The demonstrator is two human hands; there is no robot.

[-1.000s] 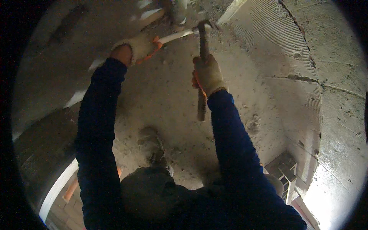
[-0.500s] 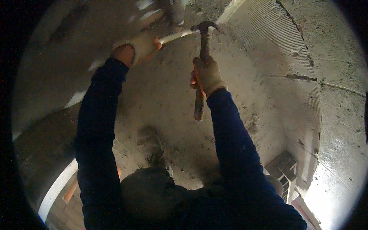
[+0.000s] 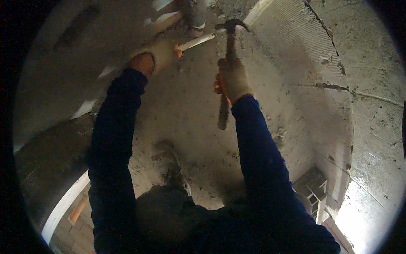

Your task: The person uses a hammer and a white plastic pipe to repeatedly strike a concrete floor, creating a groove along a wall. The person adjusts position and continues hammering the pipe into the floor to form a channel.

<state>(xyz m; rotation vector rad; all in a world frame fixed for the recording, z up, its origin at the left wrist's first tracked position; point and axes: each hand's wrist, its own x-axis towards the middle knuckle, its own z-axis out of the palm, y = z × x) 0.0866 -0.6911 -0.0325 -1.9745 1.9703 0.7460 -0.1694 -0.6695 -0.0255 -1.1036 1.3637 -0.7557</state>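
My right hand, in a pale work glove, is closed around the wooden handle of a claw hammer. The hammer is held upright in the picture, its dark head at the top and the handle's end below my fist. My left hand, gloved too, is wrapped around a pale, straight rod; orange-lit fingertips show at its near end. The rod points up and right toward the hammer head, with a small gap between them. Whether the rod is a chisel I cannot tell.
A rough, dusty grey surface spreads behind my hands. At the right are ridged mortar and a block wall with a crack. A pipe stands at the top. A metal rack is low right, a white beam low left.
The hammer head has come away from the rod's end, up and slightly right. My left hand and the rod have shifted a little right.
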